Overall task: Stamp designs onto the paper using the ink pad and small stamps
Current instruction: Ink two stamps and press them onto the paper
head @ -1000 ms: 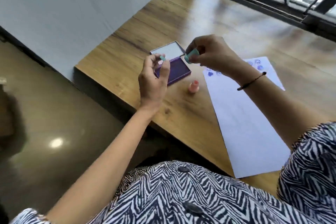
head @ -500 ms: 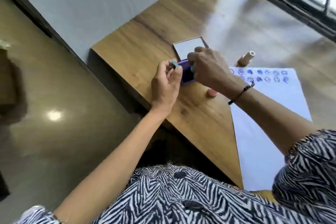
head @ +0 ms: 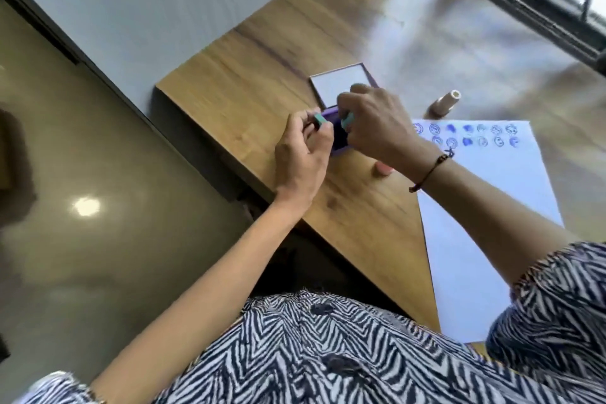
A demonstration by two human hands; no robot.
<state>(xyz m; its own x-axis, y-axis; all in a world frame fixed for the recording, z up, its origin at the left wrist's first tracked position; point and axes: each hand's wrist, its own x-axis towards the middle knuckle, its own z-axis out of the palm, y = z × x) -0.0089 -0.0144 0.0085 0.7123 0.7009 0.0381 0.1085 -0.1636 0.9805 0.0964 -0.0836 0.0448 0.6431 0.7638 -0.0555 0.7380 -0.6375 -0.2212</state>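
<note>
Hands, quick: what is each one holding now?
Left hand: closed on a small teal piece.
Right hand: closed on a teal stamp over the purple ink pad.

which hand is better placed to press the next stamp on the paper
Right, probably. The right hand holds a teal stamp at the ink pad, on the side next to the paper. The left hand would have to cross over.

Purple ink pad (head: 338, 141), teal stamps (head: 347, 120), blue prints on white paper (head: 485, 207), zebra-striped blouse (head: 328, 354).

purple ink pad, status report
Left hand pinching teal cap. Right hand pressing teal stamp on purple ink pad. Nothing blocking white paper.
</note>
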